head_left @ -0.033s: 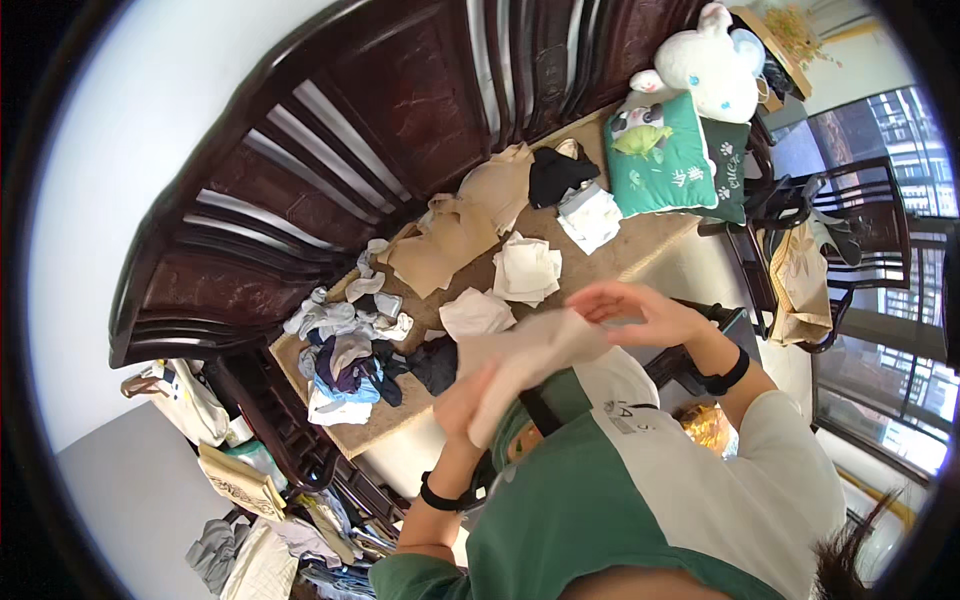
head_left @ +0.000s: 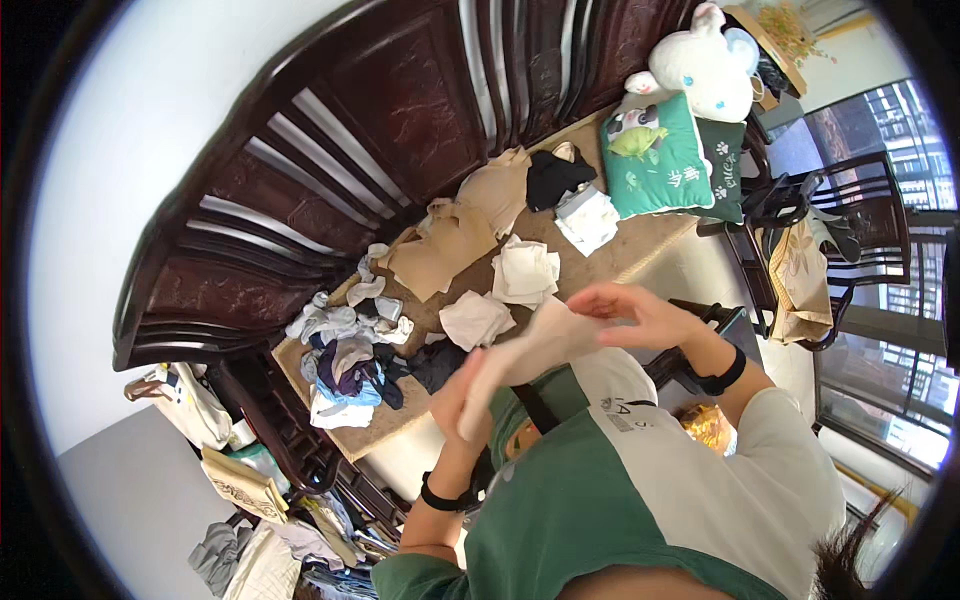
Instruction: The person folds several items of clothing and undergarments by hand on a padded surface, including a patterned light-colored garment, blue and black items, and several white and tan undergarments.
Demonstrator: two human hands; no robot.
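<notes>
A pale beige cloth (head_left: 532, 346) stretches in the air between my hands, above the front of the bench. My left hand (head_left: 458, 400) grips its left end, with the fingers partly behind the fabric. At the other end my right hand (head_left: 640, 314) is closed on the edge, thumb and fingers curved round it. Just beyond the cloth lie a folded cream cloth (head_left: 476, 320) and a stack of folded cream cloths (head_left: 525, 271). A heap of crumpled dark, blue and grey clothes (head_left: 345, 365) sits at the bench's left end, beside a black garment (head_left: 436, 363).
The brown-covered bench (head_left: 600, 262) has a carved dark wood back (head_left: 400, 90). Tan garments (head_left: 450, 240), a black cloth (head_left: 558, 178) and white folded cloths (head_left: 587, 218) lie along it. A green cushion (head_left: 655, 160) and white plush toy (head_left: 705, 65) fill its right end. Bags (head_left: 190, 405) stand left.
The cloth has sagged and turned slightly between my hands, its left part now narrower and more upright. Both hands have barely shifted.
</notes>
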